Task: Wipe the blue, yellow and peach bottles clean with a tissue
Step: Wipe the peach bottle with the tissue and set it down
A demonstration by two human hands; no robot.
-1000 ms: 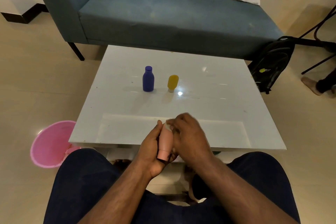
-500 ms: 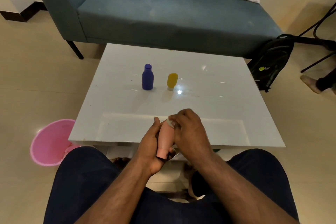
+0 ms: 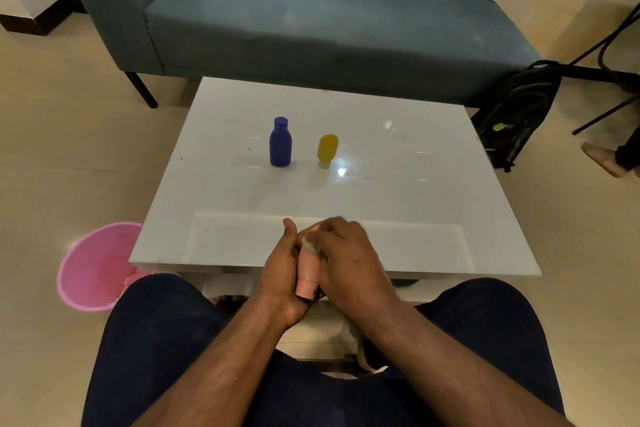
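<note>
Both hands were kept over the near edge of the surface (image 3: 433, 204): the peach bottle (image 3: 307, 272) was gripped by the left hand (image 3: 280, 274), while a tissue (image 3: 309, 243) was pinched against its upper end by the right hand (image 3: 349, 260). The blue bottle (image 3: 280, 142) and yellow bottle (image 3: 327, 150) were left standing mid-surface, well apart from the hands; whether those had been wiped could not be told.

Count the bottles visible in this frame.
3: the blue bottle and yellow bottle stand mid-table; the peach bottle is held between both hands at the near edge.
</note>
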